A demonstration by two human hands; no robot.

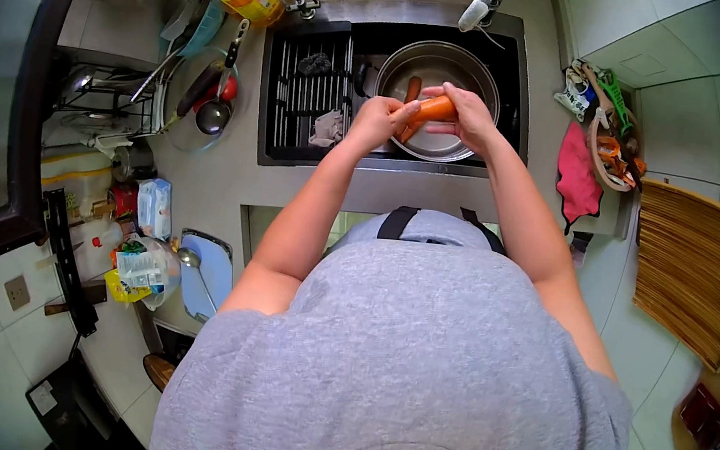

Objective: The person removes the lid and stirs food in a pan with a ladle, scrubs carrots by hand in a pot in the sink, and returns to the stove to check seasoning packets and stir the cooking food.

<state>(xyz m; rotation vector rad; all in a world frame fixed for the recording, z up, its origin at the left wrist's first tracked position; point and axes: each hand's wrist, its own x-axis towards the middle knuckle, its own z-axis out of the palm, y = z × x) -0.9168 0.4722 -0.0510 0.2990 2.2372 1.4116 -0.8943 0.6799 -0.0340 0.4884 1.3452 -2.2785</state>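
Carrot (436, 109) found in both hands above the pot (452, 63), which stands in the sink (515, 81), tap (482, 7) at 1 o'clock. Left hand (376, 121) is closed on its 8 o'clock end; right hand (474, 123) curls more loosely about its 2 o'clock end. Second carrot (413, 89) lies in the pot toward 10 o'clock. Step in hand, as judged: working the carrot over by hand. Next move appears to call for one firm hold while the other hand shifts along it
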